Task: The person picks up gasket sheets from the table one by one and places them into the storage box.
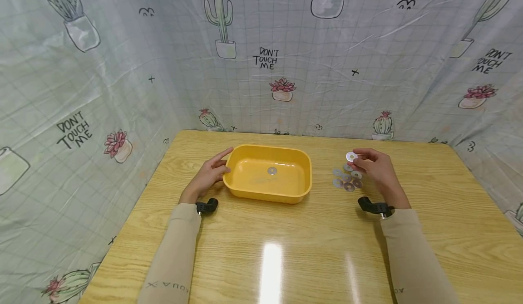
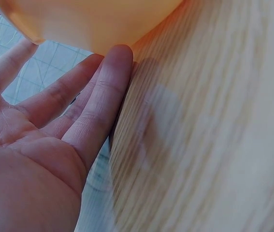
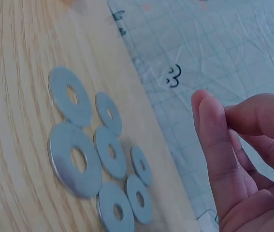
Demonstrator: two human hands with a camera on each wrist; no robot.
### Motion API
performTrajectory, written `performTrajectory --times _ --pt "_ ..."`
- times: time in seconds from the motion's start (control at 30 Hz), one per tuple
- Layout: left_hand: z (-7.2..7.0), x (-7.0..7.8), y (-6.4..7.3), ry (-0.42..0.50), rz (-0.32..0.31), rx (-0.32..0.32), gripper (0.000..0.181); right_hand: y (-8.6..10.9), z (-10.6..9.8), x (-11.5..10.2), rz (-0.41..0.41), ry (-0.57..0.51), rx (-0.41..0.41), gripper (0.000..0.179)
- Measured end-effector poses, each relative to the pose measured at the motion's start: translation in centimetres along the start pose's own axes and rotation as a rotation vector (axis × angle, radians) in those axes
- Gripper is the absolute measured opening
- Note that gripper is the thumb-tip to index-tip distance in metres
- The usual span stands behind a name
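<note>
The left hand (image 1: pixel 206 177), its fingers outstretched and not gripping, touches the left end of the tray (image 1: pixel 265 196), whose long axis runs along the back edge of the worktop (image 1: pixel 327 240) and which holds 1 washer (image 1: pixel 268 171). Off its right end lie 7 loose washers (image 1: pixel 345 177), nearer the right hand (image 1: pixel 377 168). Just beyond them, towards that back edge, this hand's fingers pinch 1 more, the held washer (image 1: pixel 348 157), right of and well apart from the tray.
</note>
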State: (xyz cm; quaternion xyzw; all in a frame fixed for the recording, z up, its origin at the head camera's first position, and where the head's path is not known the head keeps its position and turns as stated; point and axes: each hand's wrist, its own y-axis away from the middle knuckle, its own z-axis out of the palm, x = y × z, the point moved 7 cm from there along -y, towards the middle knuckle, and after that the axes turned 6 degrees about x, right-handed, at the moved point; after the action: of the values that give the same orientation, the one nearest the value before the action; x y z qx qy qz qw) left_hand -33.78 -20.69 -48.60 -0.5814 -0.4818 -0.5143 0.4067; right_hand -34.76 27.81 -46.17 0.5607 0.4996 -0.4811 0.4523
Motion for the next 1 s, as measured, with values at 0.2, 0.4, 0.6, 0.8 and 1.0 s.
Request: performTrajectory --times 0.2,0.4,0.6,0.8,1.0 --pt "0.1 0.1 0.1 -0.003 0.001 -0.005 0.067 0.5 1.4 -1.3 -0.055 -0.006 -0.026 0.048" --pt "0.0 0.1 0.1 0.006 -0.002 -0.005 0.067 1.0 2.5 -1.9 -0.093 0.112 -0.046 0.045" --pt "0.0 0.0 0.1 0.004 0.006 -0.007 0.067 1.2 3.6 -2.4 -0.104 0.126 -0.054 0.045" --pt "0.0 0.0 0.0 -0.002 0.007 -0.005 0.066 1.4 4.8 -3.0 -0.125 0.094 -0.070 0.046" --pt "0.0 -0.1 -0.1 -0.003 0.002 -0.005 0.066 1.6 6.3 -3.4 -0.147 0.023 -0.091 0.044"
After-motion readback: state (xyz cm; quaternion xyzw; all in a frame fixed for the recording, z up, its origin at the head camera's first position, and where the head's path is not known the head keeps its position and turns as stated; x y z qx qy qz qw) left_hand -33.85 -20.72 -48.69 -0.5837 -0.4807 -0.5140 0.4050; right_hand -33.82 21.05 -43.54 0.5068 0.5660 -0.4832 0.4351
